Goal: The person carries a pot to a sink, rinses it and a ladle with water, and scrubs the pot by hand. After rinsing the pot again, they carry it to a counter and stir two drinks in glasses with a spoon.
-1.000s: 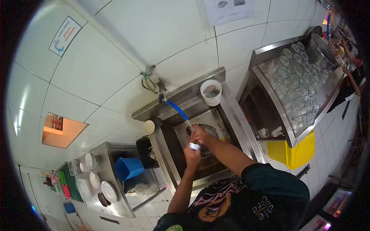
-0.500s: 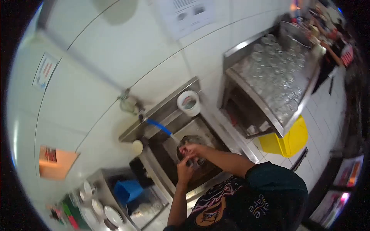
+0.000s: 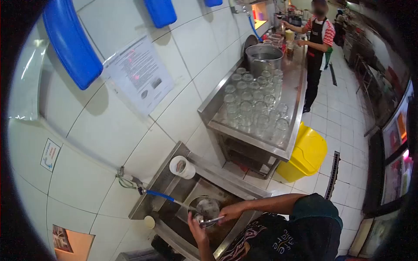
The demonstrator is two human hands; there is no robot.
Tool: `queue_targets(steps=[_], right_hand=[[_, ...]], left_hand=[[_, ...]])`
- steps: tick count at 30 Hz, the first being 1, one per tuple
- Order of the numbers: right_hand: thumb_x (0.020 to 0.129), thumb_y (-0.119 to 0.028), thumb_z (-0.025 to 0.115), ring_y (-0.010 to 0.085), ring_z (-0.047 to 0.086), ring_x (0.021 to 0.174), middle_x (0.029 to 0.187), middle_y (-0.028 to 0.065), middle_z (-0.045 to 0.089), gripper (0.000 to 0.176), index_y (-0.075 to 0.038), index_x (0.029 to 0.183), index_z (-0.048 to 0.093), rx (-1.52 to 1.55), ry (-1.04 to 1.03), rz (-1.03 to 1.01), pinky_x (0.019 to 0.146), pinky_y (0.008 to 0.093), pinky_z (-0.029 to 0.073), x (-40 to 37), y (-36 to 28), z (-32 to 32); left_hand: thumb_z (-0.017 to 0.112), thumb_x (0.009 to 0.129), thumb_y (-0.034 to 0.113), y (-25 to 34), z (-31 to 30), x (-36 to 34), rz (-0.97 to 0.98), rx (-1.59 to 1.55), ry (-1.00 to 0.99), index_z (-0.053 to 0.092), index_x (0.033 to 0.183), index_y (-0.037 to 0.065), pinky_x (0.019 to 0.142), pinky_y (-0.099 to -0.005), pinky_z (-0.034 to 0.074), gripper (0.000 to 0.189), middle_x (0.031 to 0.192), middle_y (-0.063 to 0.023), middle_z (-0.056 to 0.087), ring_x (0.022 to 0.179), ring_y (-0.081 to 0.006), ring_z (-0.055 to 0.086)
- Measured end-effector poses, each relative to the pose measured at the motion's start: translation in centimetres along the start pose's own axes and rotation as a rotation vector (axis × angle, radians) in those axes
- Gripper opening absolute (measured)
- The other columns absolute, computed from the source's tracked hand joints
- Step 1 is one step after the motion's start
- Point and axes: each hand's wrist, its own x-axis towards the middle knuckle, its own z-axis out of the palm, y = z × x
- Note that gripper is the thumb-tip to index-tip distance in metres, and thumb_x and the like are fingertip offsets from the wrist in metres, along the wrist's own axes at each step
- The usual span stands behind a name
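Note:
Over the steel sink, my right hand is closed on a shiny metal utensil, whose exact kind I cannot make out. My left hand curls at the utensil's other end, around something small and pale that is too blurred to name. A round metal bowl or pan with cloudy water lies in the basin just beyond my hands. The blue hose from the wall tap ends close to my left fingers.
A white bucket stands on the sink's back corner. Many clear glasses and a large steel pot occupy the steel table. Beside it sits a yellow bin. A co-worker stands at the table's far end.
The view has swung up and to the right, bringing the co-worker and pot into clearer sight. My hands have drawn slightly apart, exposing the metal utensil and more of the round vessel.

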Motion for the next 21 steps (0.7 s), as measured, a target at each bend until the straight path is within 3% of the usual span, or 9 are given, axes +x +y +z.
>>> queue_targets(steps=[1, 2, 6, 9, 11, 12, 14, 19, 21], right_hand=[[0.092, -0.037, 0.042, 0.0154, 0.049, 0.069, 0.071, 0.0060, 0.055, 0.038, -0.003, 0.093, 0.059, -0.066, -0.113, 0.066, 0.063, 0.0332, 0.040, -0.8, -2.2, -0.2], [0.091, -0.036, 0.044, 0.0140, 0.049, 0.070, 0.074, 0.0081, 0.056, 0.036, -0.003, 0.090, 0.059, -0.061, -0.129, 0.166, 0.063, 0.0320, 0.039, -1.3, -4.2, -0.2], [0.090, -0.036, 0.045, 0.0154, 0.049, 0.066, 0.071, 0.0081, 0.055, 0.034, -0.004, 0.091, 0.059, -0.070, -0.001, 0.092, 0.061, 0.0332, 0.039, -2.9, -3.1, 2.0], [0.090, -0.038, 0.045, 0.0229, 0.054, 0.067, 0.072, 0.0114, 0.057, 0.035, -0.006, 0.092, 0.059, -0.018, 0.111, 0.046, 0.060, 0.0369, 0.041, -5.7, -3.4, 2.5], [0.089, -0.037, 0.046, 0.0273, 0.055, 0.065, 0.069, 0.0133, 0.056, 0.037, -0.002, 0.088, 0.057, -0.204, 0.173, 0.276, 0.057, 0.0416, 0.041, -8.2, -4.1, 2.2], [0.089, -0.037, 0.046, 0.0273, 0.055, 0.065, 0.069, 0.0133, 0.056, 0.037, -0.002, 0.088, 0.057, -0.205, 0.186, 0.279, 0.057, 0.0416, 0.041, -9.3, -4.0, 2.3], [0.087, -0.031, 0.048, 0.0330, 0.057, 0.070, 0.072, 0.0145, 0.058, 0.029, -0.003, 0.089, 0.057, -0.497, 0.238, 0.471, 0.060, 0.0442, 0.044, -11.5, -3.5, 2.4], [0.084, -0.026, 0.053, 0.0339, 0.058, 0.075, 0.076, 0.0147, 0.060, 0.022, -0.006, 0.090, 0.058, -0.578, 0.393, 0.464, 0.062, 0.0443, 0.046, -15.4, 1.1, 2.6], [0.082, -0.026, 0.055, 0.0330, 0.059, 0.075, 0.076, 0.0146, 0.060, 0.021, -0.006, 0.090, 0.059, -0.547, 0.395, 0.464, 0.062, 0.0435, 0.047, -15.4, 1.3, 5.9]], left_hand=[[0.047, 0.089, 0.021, 0.6, 0.9, 0.0, -0.107, -0.096, -0.128, 0.045, 0.119, 0.004, 0.068, -0.0291, 0.048, 0.034, 0.105, -0.0095, 0.049, 0.091, -0.0189, 0.052], [0.048, 0.088, 0.020, 1.8, 2.4, -0.4, -0.076, 0.039, -0.091, 0.051, 0.106, 0.002, 0.062, -0.0276, 0.048, 0.025, 0.096, -0.0076, 0.053, 0.080, -0.0166, 0.055], [0.048, 0.088, 0.019, -0.5, 2.1, 0.7, -0.004, 0.049, -0.128, 0.055, 0.091, 0.002, 0.053, -0.0250, 0.046, 0.018, 0.081, -0.0047, 0.055, 0.068, -0.0124, 0.054], [0.049, 0.086, 0.017, 0.6, 3.2, 0.2, -0.053, 0.013, -0.111, 0.055, 0.079, 0.004, 0.047, -0.0227, 0.042, 0.017, 0.072, -0.0025, 0.054, 0.060, -0.0095, 0.051], [0.047, 0.087, 0.021, 0.5, 3.0, 0.7, -0.068, -0.034, -0.115, 0.053, 0.077, 0.003, 0.050, -0.0274, 0.039, 0.021, 0.066, -0.0029, 0.050, 0.056, -0.0129, 0.048], [0.049, 0.087, 0.023, 0.5, 3.4, 1.0, -0.034, -0.114, -0.075, 0.052, 0.070, 0.005, 0.049, -0.0270, 0.039, 0.025, 0.062, -0.0025, 0.049, 0.053, -0.0126, 0.048], [0.050, 0.087, 0.025, 0.7, 3.7, 0.4, -0.115, -0.152, -0.089, 0.053, 0.069, 0.005, 0.050, -0.0268, 0.040, 0.026, 0.061, -0.0018, 0.050, 0.053, -0.0126, 0.048], [0.054, 0.087, 0.035, -1.1, 5.6, 0.0, -0.422, -0.054, -0.124, 0.054, 0.072, 0.009, 0.053, -0.0260, 0.040, 0.030, 0.058, 0.0009, 0.046, 0.055, -0.0113, 0.047], [0.050, 0.086, 0.044, 0.0, 7.2, -0.5, -0.321, 0.037, -0.226, 0.051, 0.072, 0.009, 0.051, -0.0326, 0.042, 0.038, 0.061, -0.0002, 0.048, 0.055, -0.0130, 0.048]])
